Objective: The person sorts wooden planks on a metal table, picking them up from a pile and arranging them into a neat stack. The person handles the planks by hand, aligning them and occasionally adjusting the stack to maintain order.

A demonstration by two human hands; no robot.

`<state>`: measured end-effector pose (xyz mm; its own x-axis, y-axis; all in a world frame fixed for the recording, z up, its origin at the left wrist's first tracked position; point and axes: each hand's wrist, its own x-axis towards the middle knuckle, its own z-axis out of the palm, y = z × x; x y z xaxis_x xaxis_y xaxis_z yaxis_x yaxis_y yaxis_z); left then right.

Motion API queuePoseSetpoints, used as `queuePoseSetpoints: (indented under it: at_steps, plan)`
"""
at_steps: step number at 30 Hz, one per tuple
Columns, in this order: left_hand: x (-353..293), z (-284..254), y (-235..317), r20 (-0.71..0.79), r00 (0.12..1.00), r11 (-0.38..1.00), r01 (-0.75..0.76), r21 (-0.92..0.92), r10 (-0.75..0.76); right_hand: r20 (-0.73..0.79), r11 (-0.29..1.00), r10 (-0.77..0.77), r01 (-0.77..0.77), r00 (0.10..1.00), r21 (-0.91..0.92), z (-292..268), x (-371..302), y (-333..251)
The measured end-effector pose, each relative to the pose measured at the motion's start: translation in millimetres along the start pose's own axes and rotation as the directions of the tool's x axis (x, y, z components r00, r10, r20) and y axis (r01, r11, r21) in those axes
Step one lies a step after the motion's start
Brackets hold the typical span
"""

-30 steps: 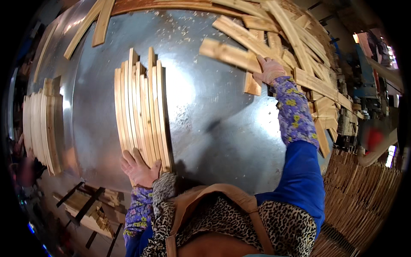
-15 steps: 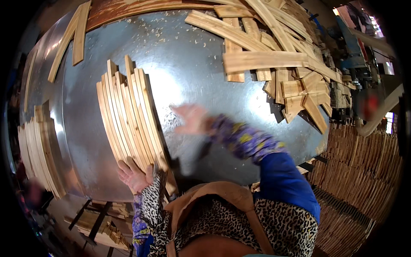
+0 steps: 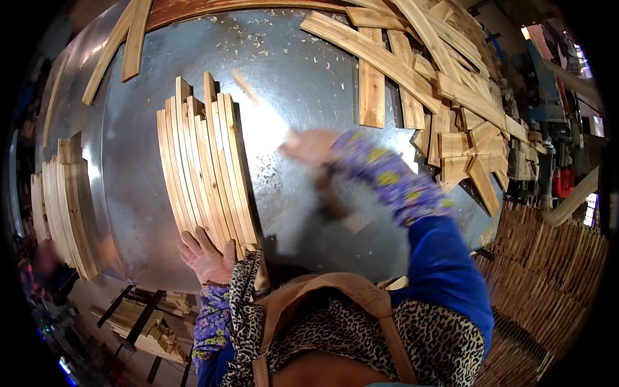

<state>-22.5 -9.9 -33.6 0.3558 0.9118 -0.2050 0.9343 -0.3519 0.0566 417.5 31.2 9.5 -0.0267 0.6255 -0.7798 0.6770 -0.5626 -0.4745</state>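
Wooden slats (image 3: 203,161) stand bundled side by side left of centre, running up the frame from the fingers of your left hand (image 3: 209,261). Those fingers are spread, their tips and thumb against the bundle's lower end, not closed around it. Your right hand (image 3: 311,147) is near the middle of the frame, well apart from the bundle, to its right. It is too blurred to tell whether its fingers are closed; a smeared, wood-coloured strip (image 3: 247,88) shows to its upper left. Beneath lies the grey metal surface (image 3: 138,187), with wood shavings toward the top. Farther out, loose boards (image 3: 461,95) lie crisscrossed at upper right, two boards (image 3: 134,48) at upper left, another slat stack (image 3: 71,213) at far left, and densely packed wood (image 3: 541,277) fills the lower right.
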Motion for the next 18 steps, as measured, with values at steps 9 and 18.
queuePoseSetpoints:
  at_steps: [9,18]
  plan:
    - [-3,17,-11,0.002,1.0,1.0,-0.019,0.018,0.019,-0.422,0.921,-0.292,0.134,0.858,-0.365,-89,30,67]
    - [-2,16,-9,-0.111,0.988,0.992,-0.099,0.072,0.107,-0.637,0.686,0.335,-0.643,0.694,-0.34,-201,-66,246]
